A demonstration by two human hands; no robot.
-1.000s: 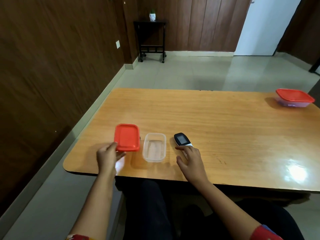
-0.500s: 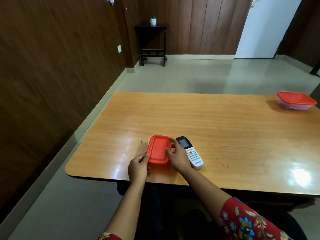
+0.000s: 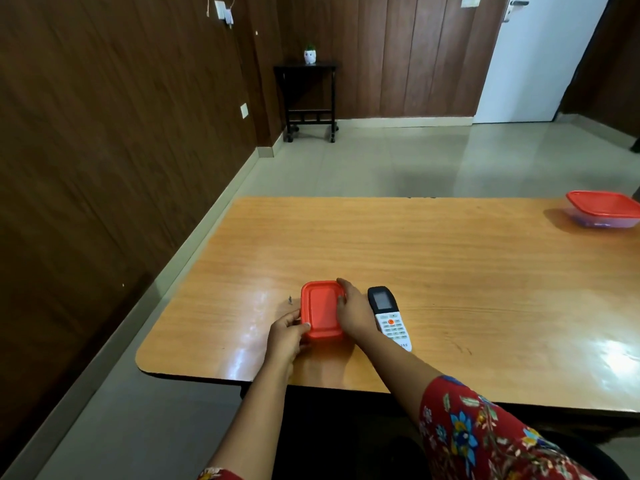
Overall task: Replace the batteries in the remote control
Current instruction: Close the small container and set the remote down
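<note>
The white remote control (image 3: 389,317) lies face up on the wooden table (image 3: 450,271), just beside the right hand (image 3: 353,311) and held by neither hand. Both hands grip the small red-lidded container (image 3: 320,311): the left hand (image 3: 287,336) pinches its near left corner, and the right hand's fingers curl over its right edge. The remote looks light, rigid and smooth-sided, so it is probably best grasped across its narrow middle and turned over to reach the battery cover.
</note>
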